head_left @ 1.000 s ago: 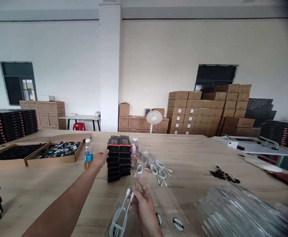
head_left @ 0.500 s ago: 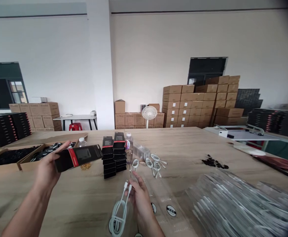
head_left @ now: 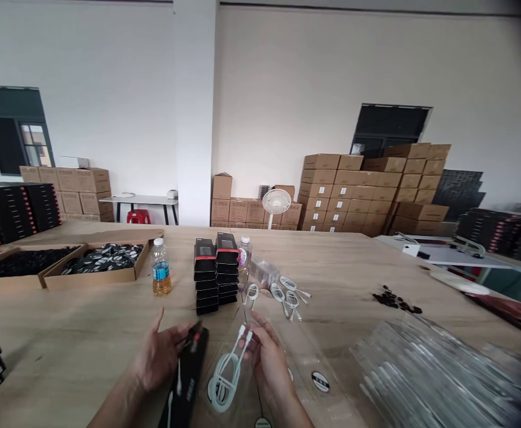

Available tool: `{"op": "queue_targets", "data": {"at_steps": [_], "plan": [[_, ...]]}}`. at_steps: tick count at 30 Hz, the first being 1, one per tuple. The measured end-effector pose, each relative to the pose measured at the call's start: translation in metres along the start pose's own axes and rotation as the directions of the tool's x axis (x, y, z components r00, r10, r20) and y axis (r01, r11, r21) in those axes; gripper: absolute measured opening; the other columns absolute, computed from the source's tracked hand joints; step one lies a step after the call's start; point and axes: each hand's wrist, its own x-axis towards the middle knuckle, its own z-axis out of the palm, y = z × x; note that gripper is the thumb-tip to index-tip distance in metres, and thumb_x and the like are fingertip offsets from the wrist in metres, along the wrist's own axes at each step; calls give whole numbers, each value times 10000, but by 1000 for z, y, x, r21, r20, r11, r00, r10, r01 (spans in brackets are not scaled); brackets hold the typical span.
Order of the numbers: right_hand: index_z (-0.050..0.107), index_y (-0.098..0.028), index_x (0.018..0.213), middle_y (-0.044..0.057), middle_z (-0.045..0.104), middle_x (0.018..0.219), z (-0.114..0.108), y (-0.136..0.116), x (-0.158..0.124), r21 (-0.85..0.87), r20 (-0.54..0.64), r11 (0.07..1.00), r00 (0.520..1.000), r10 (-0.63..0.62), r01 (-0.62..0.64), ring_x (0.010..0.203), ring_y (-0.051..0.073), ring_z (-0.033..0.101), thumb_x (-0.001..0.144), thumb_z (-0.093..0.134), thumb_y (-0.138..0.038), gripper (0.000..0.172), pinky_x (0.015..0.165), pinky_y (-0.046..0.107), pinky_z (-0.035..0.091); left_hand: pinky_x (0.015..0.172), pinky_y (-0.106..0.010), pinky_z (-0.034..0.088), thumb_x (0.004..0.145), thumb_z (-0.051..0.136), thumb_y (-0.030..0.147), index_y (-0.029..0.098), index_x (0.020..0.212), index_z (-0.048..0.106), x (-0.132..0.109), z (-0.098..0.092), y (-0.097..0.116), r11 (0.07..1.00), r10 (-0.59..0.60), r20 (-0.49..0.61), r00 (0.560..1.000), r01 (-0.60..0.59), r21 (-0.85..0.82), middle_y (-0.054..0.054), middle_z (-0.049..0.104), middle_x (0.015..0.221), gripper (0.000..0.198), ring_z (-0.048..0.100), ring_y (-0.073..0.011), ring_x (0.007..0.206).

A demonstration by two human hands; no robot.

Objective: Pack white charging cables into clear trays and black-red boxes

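Observation:
My left hand (head_left: 161,355) grips the upper end of a slim black box (head_left: 188,375), its thumb raised. The box stands tilted near the table's front edge, with whitish streaks on its side. Just right of it, my right hand (head_left: 267,356) is closed on a coiled white cable (head_left: 226,381), pinching it near its two connectors. Clear plastic packaging (head_left: 314,351) with round dark labels lies under and beside the right hand. Beyond the hands stand two stacks of black boxes (head_left: 206,276) with red bands.
A bottle (head_left: 161,270) with amber liquid stands left of the stacks. Cardboard trays (head_left: 97,276) hold dark small parts. Several coiled white cables (head_left: 291,297) lie behind the right hand. Black pieces (head_left: 394,298) and a pile of clear plastic packs (head_left: 434,374) are at right.
My left hand has brought the black box down and to the right, beside the cable, turning it from sideways to steeply tilted. My right hand still holds the cable. The view has shifted slightly.

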Motion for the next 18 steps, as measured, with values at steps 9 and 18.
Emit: {"op": "queue_targets", "data": {"at_steps": [9, 18], "plan": [[518, -230, 1165, -20, 750, 733, -1, -13, 3, 51, -94, 996, 994, -62, 67, 616, 169, 700, 638, 786, -262, 592, 477, 212, 503, 1162, -527, 160, 471, 858, 431, 244, 1337, 548, -38, 31, -29, 307, 455, 36, 890, -194, 932, -151, 231, 1609, 938, 201, -434, 1452], [531, -230, 1169, -35, 740, 705, -9, -28, 9, 71, -170, 985, 975, -141, 155, 561, 168, 686, 579, 801, -252, 649, 451, 226, 495, 1104, -560, 271, 438, 657, 120, 173, 1459, 440, -42, 35, -51, -1, 198, 109, 974, -111, 994, -173, 186, 1624, 1046, 186, -446, 1450]]}}
